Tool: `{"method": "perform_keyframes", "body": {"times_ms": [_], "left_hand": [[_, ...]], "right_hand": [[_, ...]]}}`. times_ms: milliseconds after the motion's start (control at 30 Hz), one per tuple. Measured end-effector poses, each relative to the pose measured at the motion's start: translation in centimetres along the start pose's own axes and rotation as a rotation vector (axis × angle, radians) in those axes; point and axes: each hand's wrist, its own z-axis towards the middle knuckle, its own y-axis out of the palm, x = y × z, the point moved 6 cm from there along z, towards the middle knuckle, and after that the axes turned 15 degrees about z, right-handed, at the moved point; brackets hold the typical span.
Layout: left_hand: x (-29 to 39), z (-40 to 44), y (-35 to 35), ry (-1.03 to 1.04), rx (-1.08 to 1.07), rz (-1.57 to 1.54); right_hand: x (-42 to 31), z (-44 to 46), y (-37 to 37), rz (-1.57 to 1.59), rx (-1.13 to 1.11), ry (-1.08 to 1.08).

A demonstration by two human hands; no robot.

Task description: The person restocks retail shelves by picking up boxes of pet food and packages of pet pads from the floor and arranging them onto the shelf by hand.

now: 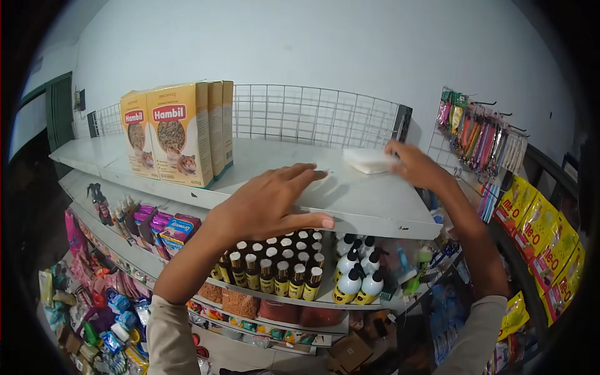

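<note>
My right hand [412, 165] is closed on a white folded cloth or tissue [367, 160], which lies against the top shelf [275, 156] near its right end. Motion blurs the cloth a little, so its exact material is unclear. Over the front edge of the same shelf hovers my left hand [265, 203], fingers spread and thumb out, with nothing in it. To its left, several yellow and white Hambil boxes [172, 137] stand upright on the shelf.
A wire grid [300, 115] backs the top shelf. Below stand dark bottles with yellow labels [281, 281] and white pump bottles [359, 281]. Yellow Me-O bags [537, 231] hang at right, beneath packaged collars or leashes [481, 137]. Colourful packets [112, 325] fill the lower left.
</note>
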Motion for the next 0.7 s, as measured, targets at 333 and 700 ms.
{"method": "perform_keyframes", "body": {"times_ms": [333,700], "left_hand": [[-0.2,5.5,4.3,-0.065,-0.558,-0.060],[-1.2,6.8,5.1,-0.190,-0.616,0.185]], "right_hand": [[2.3,2.8,5.3,0.342,-0.201,0.105],[4.6,1.7,5.4,0.528,-0.017,0.019]]}}
